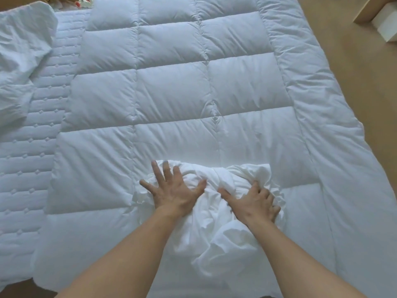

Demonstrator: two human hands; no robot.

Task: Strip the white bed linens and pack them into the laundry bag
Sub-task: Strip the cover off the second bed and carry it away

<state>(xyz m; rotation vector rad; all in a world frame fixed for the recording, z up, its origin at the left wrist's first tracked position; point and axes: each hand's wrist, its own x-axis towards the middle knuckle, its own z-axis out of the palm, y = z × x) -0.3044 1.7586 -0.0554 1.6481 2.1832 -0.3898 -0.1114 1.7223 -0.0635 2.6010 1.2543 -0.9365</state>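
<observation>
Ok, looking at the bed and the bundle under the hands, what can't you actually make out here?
- Laundry bag: not in the head view at all.
- Bundled white linen: which piece it is; crumpled, part covered by the left hand and right hand.
- Right hand's fingertips: buried in the folds.
- Crumpled linen at far left: cut off by the frame edge.
- Objects at the top edge: cropped, too small.
- Mattress under the duvet: mostly covered.

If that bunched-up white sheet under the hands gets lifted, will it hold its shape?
Probably not. The bunched sheet is thin and heavily creased, so it would likely sag and unfurl. The left hand presses it flat easily, suggesting it is soft and light. One loose end trails toward the bed's near edge and may drag.
</observation>
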